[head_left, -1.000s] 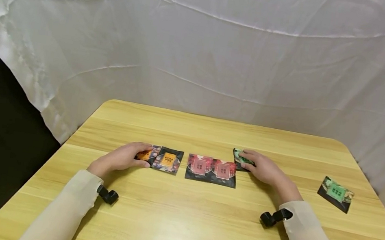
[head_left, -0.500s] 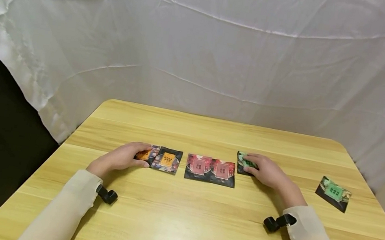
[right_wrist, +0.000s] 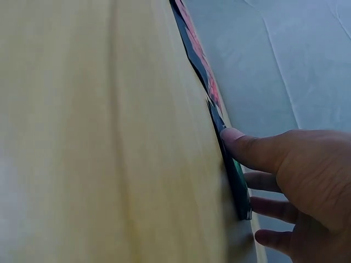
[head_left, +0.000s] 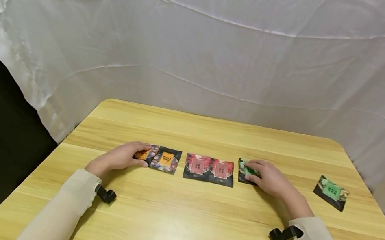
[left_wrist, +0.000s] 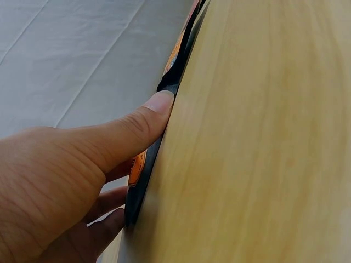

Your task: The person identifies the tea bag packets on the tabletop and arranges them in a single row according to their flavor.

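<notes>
At the left of the row, my left hand (head_left: 124,156) holds an orange-labelled tea sachet (head_left: 142,154) between thumb and fingers, covering its left part. A second orange-labelled sachet (head_left: 166,160) lies right beside it. My right hand (head_left: 268,176) grips a green-labelled sachet (head_left: 243,170) by its edges, hiding its right side. In the right wrist view the thumb (right_wrist: 235,135) is on the near edge of this sachet (right_wrist: 233,183), which looks slightly raised. In the left wrist view the thumb (left_wrist: 159,104) presses the near edge of the orange-labelled sachet (left_wrist: 143,174).
Two pink-labelled sachets (head_left: 197,167) lie side by side, slightly overlapping, between the hands. Another green-labelled sachet (head_left: 331,192) lies tilted at the right. All are on a wooden table (head_left: 171,215) with a pale cloth (head_left: 201,55) hanging behind it.
My right hand has drawn the green-labelled sachet nearer and slightly right, and it now sits almost level with the pink-labelled pair. My left hand stays in place.
</notes>
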Available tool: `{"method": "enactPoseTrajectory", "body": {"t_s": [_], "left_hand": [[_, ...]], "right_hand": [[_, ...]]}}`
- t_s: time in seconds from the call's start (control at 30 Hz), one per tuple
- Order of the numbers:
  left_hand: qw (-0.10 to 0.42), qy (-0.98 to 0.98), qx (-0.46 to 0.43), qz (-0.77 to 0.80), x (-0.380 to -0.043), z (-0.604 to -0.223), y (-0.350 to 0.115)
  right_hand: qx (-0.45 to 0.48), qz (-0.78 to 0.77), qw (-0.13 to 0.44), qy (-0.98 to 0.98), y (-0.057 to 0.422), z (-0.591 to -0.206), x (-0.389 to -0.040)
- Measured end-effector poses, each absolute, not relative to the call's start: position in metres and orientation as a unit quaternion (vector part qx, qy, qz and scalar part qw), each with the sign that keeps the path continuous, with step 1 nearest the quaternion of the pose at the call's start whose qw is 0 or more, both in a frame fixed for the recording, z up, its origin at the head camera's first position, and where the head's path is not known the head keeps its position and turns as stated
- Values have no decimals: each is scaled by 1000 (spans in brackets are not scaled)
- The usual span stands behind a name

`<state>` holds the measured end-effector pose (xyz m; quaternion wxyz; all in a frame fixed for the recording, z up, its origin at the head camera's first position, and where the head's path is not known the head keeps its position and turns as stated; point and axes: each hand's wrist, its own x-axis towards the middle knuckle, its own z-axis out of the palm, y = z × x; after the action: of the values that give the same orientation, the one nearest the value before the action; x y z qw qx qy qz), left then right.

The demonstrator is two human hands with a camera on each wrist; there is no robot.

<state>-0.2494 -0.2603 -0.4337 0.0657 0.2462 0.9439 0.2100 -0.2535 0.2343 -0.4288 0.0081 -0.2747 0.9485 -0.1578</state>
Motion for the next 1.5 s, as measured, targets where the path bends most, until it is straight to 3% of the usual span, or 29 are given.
{"method": "enactPoseTrajectory", "body": {"t_s": [0.97,1.5], "left_hand": [[69,945,242,207,-248,-435,-260],[65,944,247,209,-250,-435,-261]], "right_hand": [[-281,-149,-15,948,235,-425,-232],[-218,-162,-20,962,289,-409,-234]]}}
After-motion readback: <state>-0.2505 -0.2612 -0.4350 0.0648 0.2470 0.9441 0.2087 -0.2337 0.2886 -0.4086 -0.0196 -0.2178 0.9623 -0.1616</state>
